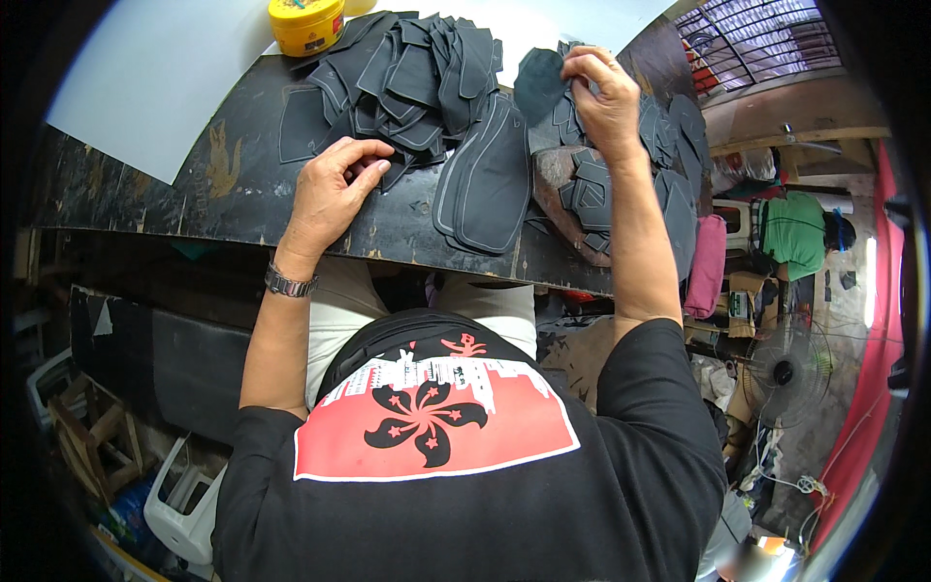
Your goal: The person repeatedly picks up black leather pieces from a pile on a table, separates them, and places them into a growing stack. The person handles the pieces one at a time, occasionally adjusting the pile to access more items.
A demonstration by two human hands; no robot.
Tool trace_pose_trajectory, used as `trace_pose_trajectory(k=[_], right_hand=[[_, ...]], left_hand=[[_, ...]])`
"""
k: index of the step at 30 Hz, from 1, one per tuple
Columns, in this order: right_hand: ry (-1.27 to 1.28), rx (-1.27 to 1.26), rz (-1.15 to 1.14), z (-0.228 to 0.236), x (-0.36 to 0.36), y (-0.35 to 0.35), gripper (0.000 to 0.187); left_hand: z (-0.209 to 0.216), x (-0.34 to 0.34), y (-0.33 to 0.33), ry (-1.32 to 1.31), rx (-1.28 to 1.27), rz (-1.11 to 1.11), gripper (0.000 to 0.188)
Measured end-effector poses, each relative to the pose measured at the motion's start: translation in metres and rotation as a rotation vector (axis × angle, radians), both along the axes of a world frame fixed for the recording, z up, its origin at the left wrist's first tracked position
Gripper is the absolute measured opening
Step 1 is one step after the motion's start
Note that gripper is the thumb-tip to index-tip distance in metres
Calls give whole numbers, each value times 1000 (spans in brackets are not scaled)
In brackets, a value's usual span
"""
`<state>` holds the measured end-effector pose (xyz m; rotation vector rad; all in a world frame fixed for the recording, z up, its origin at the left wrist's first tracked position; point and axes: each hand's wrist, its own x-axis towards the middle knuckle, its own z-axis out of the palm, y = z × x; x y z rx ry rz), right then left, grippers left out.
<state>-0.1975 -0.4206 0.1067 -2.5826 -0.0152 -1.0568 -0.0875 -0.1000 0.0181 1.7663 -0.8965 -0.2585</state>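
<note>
My right hand point(606, 102) is raised over the right part of the table, its thumb and fingers pinching a dark, rounded leather-like piece point(540, 85). Lower and further left, my left hand point(335, 199) rests by the table's front half with thumb and forefinger drawn together; what is between them, if anything, is hidden. Just beyond it lies a loose heap of black cut pieces point(412, 78) with pale stitched or marked edges. Between my hands, long black sole-shaped pieces point(485, 179) are stacked. Small black angular pieces point(587, 194) sit on a brown block point(555, 167) under my right forearm.
A yellow tub point(306, 24) stands at the back beside a large white sheet point(165, 73). The dark worn table point(126, 199) has its front edge close to my lap. At the right are a standing fan point(784, 371) and a person in green point(795, 233); a white plastic chair point(184, 504) is at lower left.
</note>
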Motion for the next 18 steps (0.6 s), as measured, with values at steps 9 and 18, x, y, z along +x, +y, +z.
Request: trace_pose_trajectory(k=[9, 18], right_hand=[[310, -337, 374, -27, -37, 78, 12], [165, 79, -92, -87, -72, 116, 42]], left_hand=[[-1, 0, -3, -36, 0, 14, 16], [15, -9, -3, -325, -228, 111, 13]])
